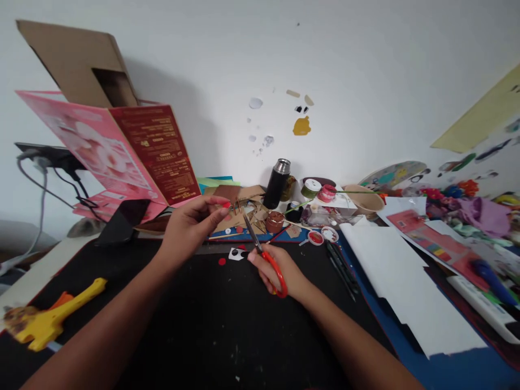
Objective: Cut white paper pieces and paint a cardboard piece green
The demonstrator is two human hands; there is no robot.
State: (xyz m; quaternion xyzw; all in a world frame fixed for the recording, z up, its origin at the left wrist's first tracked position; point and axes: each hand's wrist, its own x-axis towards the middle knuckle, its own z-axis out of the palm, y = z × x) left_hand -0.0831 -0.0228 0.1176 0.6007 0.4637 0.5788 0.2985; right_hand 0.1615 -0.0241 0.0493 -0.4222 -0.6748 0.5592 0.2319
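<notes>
Between the thumb and fingers of my left hand (194, 225) is a small red piece (226, 205), its far side partly covered by the fingertips. My right hand (280, 268) grips scissors (278, 273) by their orange-red handles, the blades pointing up and away to the left. The blade tips are apart from the red piece, a little to its right. On the black mat (203, 319) below lie a white scrap with a dark round spot (236, 253) and a small red disc (221, 261).
A pink and red box (156, 154) stands at left behind a black phone-like object (124, 222). Ahead are a black flask (278, 184), paint jars (311, 187) and cardboard scraps. White paper (406, 287) lies at right; a yellow giraffe figure (57, 317) is at left.
</notes>
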